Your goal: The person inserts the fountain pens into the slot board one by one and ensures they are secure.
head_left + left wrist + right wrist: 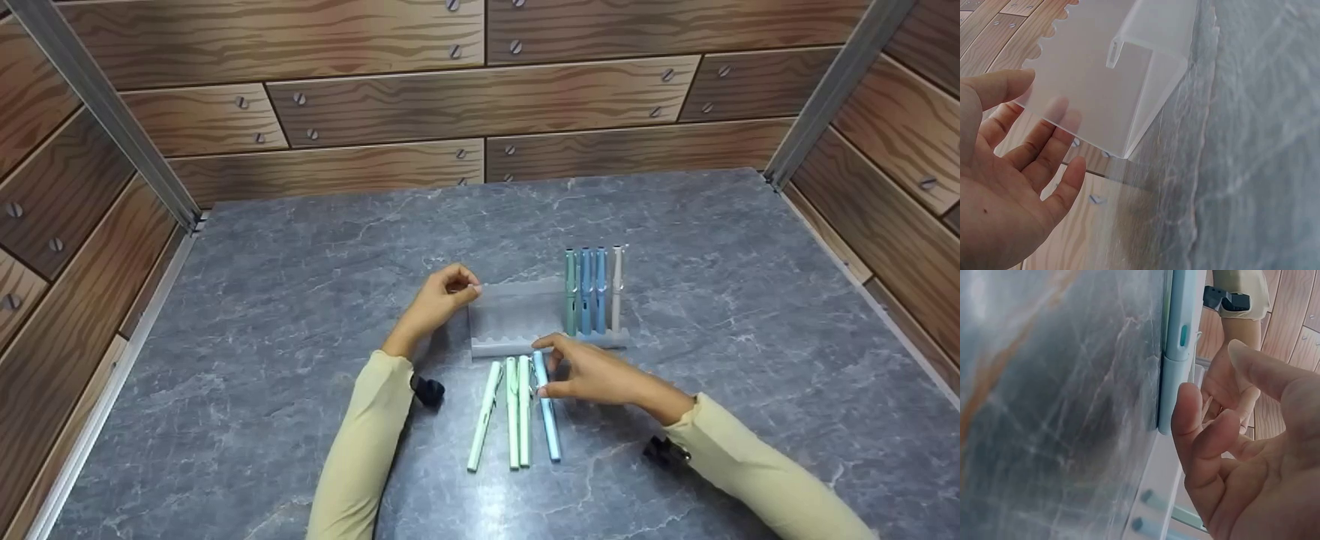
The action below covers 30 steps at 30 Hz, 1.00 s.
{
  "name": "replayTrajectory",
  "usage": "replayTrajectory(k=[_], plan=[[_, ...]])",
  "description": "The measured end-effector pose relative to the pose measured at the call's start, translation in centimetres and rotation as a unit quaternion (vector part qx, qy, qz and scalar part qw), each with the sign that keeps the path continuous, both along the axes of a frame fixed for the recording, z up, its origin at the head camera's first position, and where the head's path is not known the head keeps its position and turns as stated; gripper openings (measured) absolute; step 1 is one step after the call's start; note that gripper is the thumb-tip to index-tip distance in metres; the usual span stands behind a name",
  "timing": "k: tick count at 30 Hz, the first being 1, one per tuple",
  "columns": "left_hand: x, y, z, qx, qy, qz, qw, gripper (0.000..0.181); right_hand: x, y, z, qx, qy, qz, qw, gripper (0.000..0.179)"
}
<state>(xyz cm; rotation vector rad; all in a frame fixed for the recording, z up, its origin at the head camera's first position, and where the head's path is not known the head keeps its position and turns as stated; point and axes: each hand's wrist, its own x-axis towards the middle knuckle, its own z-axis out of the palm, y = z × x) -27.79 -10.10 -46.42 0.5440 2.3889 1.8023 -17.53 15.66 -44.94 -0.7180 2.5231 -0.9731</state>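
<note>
A clear pen stand (516, 315) with a notched edge stands mid-table. My left hand (437, 300) pinches its upper left corner; in the left wrist view the thumb lies before the panel (1086, 67) and the fingers show through from behind. Over a light blue pen (550, 431) lying in front of the stand is my right hand (596, 373), thumb and forefinger spread at its upper part. The right wrist view shows these fingers loosely bent beside the pen (1178, 332), not closed round it. Left of that pen lie three pale green pens (484, 420).
On the stand's right side several pens rest upright: a dark green pen (571, 292), two blue pens (586, 289) and a white pen (617, 289). The marbled grey table (300, 255) is bounded by wood-patterned walls (375, 112). Each wrist wears a small black camera (429, 391).
</note>
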Motion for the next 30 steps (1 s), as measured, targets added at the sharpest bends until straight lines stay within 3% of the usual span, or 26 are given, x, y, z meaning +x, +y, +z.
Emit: replayTrajectory(k=[2,30], plan=[[-0.3,0.0,-0.4,0.002,0.003,0.000,1.0000,0.012,0.0,-0.1,-0.1,0.005,0.005,-0.003,1.0000,0.067],[-0.3,0.0,-0.2,-0.006,0.005,-0.003,1.0000,0.010,0.0,-1.1,-1.1,0.070,0.016,-0.040,0.9966,0.073]])
